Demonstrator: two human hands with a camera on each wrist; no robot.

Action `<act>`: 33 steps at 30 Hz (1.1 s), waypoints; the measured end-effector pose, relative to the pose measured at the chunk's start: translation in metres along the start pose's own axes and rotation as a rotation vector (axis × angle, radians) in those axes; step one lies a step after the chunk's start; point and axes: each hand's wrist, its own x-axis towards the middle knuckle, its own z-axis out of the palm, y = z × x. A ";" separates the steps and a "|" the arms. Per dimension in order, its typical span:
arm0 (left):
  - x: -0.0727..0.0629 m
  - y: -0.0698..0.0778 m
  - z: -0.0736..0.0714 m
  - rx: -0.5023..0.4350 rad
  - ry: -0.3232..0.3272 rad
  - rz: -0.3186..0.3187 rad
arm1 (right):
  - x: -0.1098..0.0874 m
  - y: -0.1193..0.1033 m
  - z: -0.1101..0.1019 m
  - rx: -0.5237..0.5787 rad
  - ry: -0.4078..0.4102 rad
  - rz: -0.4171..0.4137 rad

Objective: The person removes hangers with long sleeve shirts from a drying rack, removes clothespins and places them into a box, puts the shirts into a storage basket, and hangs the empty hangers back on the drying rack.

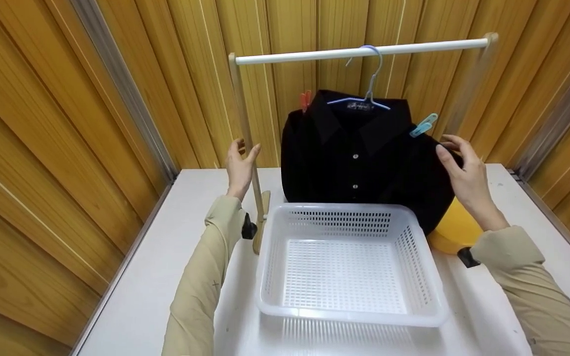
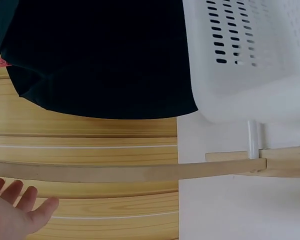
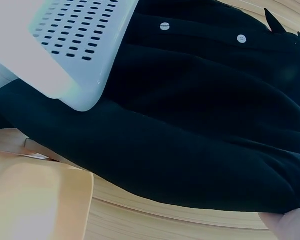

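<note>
Just clear of post [image 2: 100, 173], left hand [image 1: 239, 170], right hand [image 1: 469, 179] holding shirt's [image 1: 376, 173] edge

Left sleeve [image 1: 198, 287]: long, khaki-beige, plain cloth, creased along its length. It ends at the wrist in a broad, loose left cuff [image 1: 225, 210] of the same colour. One small dark cross-shaped mark [image 1: 216, 284] is visible on the forearm. A compact black fitting [image 1: 249, 227] shows at the inner side of the wrist; its finer details cannot be made out.

Right sleeve [image 1: 545, 296]: matching khaki-beige cloth, with creases along the forearm and a wide right cuff [image 1: 507, 249]. A second black fitting [image 1: 468, 257] shows beside the cuff, likewise dark and compact.

Left hand [image 1: 239, 170] and right hand [image 1: 470, 178]: both bare.
</note>
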 end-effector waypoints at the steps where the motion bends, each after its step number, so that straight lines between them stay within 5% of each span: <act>1: 0.001 0.000 0.000 -0.004 0.005 0.006 | 0.000 0.000 0.000 -0.006 0.000 0.009; 22: 0.010 0.000 -0.003 -0.052 0.027 0.021 | 0.001 0.002 0.004 -0.047 -0.049 0.050; 33: 0.014 0.001 -0.009 -0.016 -0.037 -0.014 | 0.003 0.007 0.004 -0.019 -0.034 0.022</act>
